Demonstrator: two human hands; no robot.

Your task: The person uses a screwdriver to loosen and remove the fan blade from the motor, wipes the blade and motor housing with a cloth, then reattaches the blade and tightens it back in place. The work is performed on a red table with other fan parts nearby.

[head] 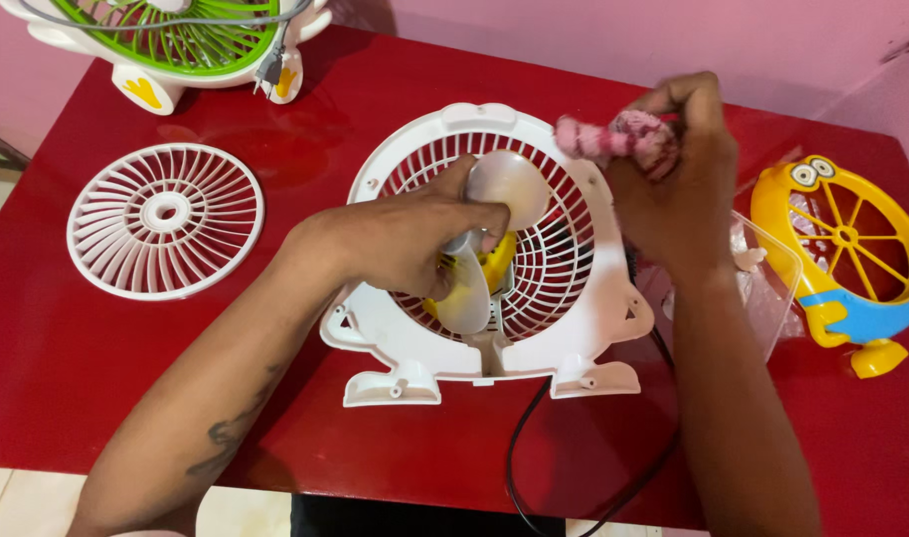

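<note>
A white fan housing (414, 348) lies flat on the red table (96, 338), its rear grille facing up. My left hand (405, 239) reaches across it and grips the translucent fan blade (509, 184) mounted on a yellow hub (499, 261). My right hand (678, 174) hovers over the housing's upper right edge, closed around a bunched pink cloth (618, 139). The cloth sits just right of the blade's upper lobe.
A loose white round grille (164, 219) lies at left. A green and white fan (181, 40) stands at the back left. A yellow and blue cartoon-shaped fan front (847, 259) lies at right beside a clear plastic box (767, 278). A black cord (519, 447) trails toward me.
</note>
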